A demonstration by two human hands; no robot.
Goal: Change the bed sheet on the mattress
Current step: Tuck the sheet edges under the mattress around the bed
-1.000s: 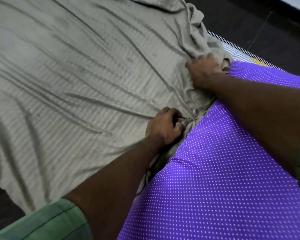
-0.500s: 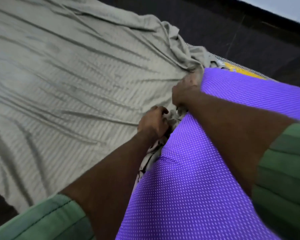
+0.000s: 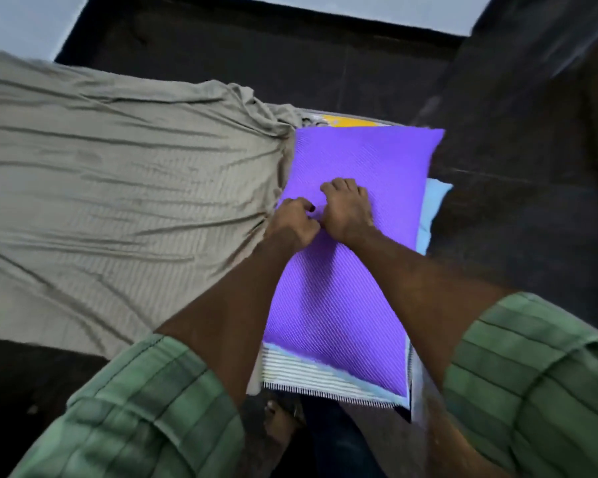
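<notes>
A wrinkled grey-beige bed sheet (image 3: pixel 118 188) covers the mattress on the left, with its edge bunched against a purple dotted pillow (image 3: pixel 359 160) at the right end. My left hand (image 3: pixel 292 224) sits at the pillow's left edge with its fingers curled into the purple fabric. Beside it and touching it, my right hand (image 3: pixel 347 210) grips the pillow's top with bent fingers. The striped mattress (image 3: pixel 301 374) shows bare below the pillow. What lies under the fingertips is hidden.
A light blue pillow (image 3: pixel 432 208) pokes out from under the purple one on the right. Dark floor (image 3: pixel 515 167) surrounds the mattress. A pale wall (image 3: pixel 325 8) runs along the far side. My foot (image 3: pixel 280 420) stands at the near mattress edge.
Both hands left the bunched sheet edge and came together on top of the purple pillow. The view pulled back and swung right, so the whole pillow shows.
</notes>
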